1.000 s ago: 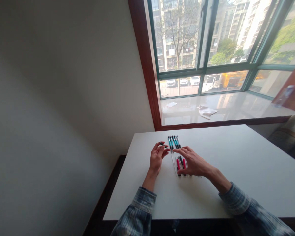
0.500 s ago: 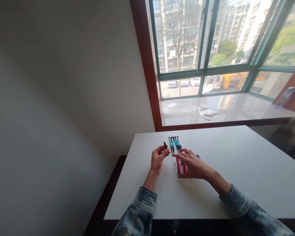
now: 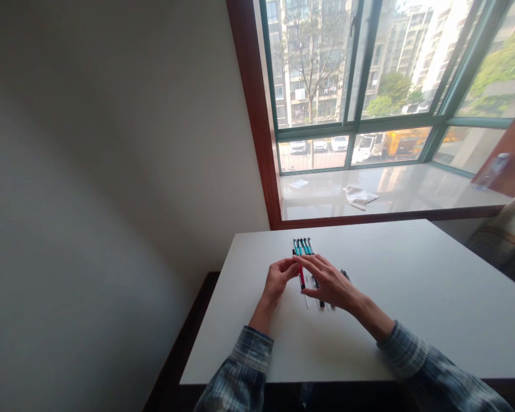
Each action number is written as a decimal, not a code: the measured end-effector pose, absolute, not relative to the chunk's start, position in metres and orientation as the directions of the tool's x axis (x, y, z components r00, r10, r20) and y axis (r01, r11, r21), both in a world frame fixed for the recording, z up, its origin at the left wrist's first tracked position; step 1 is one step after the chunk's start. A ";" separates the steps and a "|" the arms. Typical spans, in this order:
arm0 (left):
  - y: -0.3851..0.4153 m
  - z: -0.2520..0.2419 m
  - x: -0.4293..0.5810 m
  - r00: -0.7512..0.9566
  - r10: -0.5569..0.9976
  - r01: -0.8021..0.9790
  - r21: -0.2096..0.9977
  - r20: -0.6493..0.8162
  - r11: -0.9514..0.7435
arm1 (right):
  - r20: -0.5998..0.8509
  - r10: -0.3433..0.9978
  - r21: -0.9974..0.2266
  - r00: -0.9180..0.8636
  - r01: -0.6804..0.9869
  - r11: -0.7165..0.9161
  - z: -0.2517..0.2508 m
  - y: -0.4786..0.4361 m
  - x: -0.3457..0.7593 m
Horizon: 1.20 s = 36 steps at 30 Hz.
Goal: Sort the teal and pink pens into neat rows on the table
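Note:
My left hand (image 3: pixel 278 279) pinches a small black pen part at the upper end of a red pen barrel (image 3: pixel 301 278). My right hand (image 3: pixel 328 281) holds that barrel lengthwise, fingertips near its top and thumb at its black lower end. Whether the two parts are joined or only touching, I cannot tell. Just beyond the hands, several teal pens (image 3: pixel 302 246) lie side by side. Beneath and beside my right hand are more pen pieces, with black ends and thin pale tubes (image 3: pixel 306 301) showing; my fingers cover the rest.
Dark pens or pen parts (image 3: pixel 345 274) lie to the right of my right hand on the white table (image 3: pixel 412 320). A wall (image 3: pixel 154 171) stands to the left. Behind the table, a cloth (image 3: pixel 360 197) and a paper (image 3: pixel 299 183) rest on the windowsill.
My right hand has picked up a red barrel from the table and moved left with it. The barrel now meets the black part in my left hand.

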<state>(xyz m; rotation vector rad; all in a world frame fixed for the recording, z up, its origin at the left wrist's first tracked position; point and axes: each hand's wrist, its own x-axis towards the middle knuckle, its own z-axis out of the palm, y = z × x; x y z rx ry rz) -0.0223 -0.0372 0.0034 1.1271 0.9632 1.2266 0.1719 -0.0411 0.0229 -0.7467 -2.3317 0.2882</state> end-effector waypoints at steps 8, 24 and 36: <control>-0.032 0.000 -0.028 -0.116 0.989 -0.194 0.974 0.095 -0.117 | 0.558 0.655 -0.431 -0.509 0.497 0.753 0.016 -0.028 0.188; -0.033 0.002 -0.029 -0.192 0.967 -0.140 0.971 0.165 -0.194 | 0.422 0.796 -0.706 -0.433 0.394 0.589 0.003 -0.024 0.176; -0.033 0.003 -0.027 -0.064 0.979 -0.019 0.981 0.193 -0.194 | 0.482 0.851 -0.813 -0.209 0.255 0.523 0.032 -0.006 0.175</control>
